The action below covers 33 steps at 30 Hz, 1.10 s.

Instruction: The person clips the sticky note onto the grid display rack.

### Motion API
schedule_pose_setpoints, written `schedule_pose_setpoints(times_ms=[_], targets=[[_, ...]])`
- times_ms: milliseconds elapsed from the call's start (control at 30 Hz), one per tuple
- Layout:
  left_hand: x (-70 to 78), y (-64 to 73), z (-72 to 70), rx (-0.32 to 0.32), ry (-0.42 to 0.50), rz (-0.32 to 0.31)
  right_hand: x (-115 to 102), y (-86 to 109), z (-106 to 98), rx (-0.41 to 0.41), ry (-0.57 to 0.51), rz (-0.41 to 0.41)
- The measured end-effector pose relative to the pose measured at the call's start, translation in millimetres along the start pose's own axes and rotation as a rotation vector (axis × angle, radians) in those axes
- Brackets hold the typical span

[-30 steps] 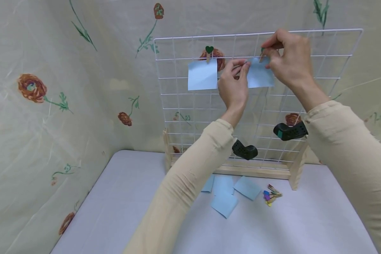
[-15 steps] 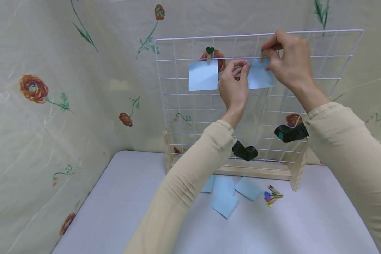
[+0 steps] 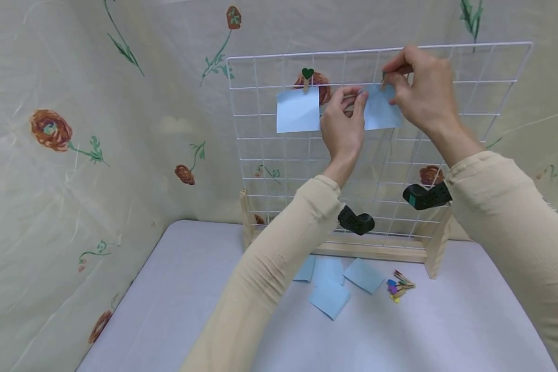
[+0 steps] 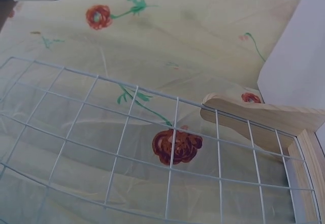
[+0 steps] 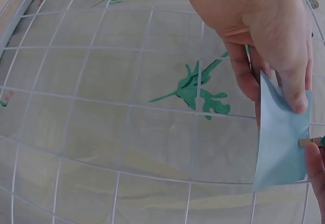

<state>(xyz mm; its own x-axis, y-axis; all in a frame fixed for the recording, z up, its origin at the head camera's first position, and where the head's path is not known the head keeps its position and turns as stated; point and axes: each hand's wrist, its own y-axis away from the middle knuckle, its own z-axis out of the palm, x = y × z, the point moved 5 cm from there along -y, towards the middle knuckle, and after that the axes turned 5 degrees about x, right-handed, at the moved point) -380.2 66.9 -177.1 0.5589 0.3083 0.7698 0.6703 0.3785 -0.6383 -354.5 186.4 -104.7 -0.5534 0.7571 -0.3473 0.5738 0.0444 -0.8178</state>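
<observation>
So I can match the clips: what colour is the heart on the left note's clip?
Dark green; the heart shows best in the head view.

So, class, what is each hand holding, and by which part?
The left hand pinches the blue paper sheet near its upper left corner; the right hand pinches the wooden clothespin by its upper end.

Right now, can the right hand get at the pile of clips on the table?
Probably not immediately: the right hand pinches a clip at a blue note. Once it lets go, likely yes; the pile of clips lies uncovered on the table.
</observation>
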Motion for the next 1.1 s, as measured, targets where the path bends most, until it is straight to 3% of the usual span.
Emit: schedule_pose_setpoints(times_ms=[833, 1100], targets=[[-0.3, -1.2, -1.8, -0.068, 0.089, 0.035, 0.4, 5.1, 1.5, 0.006, -0.025, -0.005], [-2.7, 0.3, -3.2, -0.084, 0.056, 0.061, 0.6, 5.7, 0.0, 0.023, 0.006, -0.023]])
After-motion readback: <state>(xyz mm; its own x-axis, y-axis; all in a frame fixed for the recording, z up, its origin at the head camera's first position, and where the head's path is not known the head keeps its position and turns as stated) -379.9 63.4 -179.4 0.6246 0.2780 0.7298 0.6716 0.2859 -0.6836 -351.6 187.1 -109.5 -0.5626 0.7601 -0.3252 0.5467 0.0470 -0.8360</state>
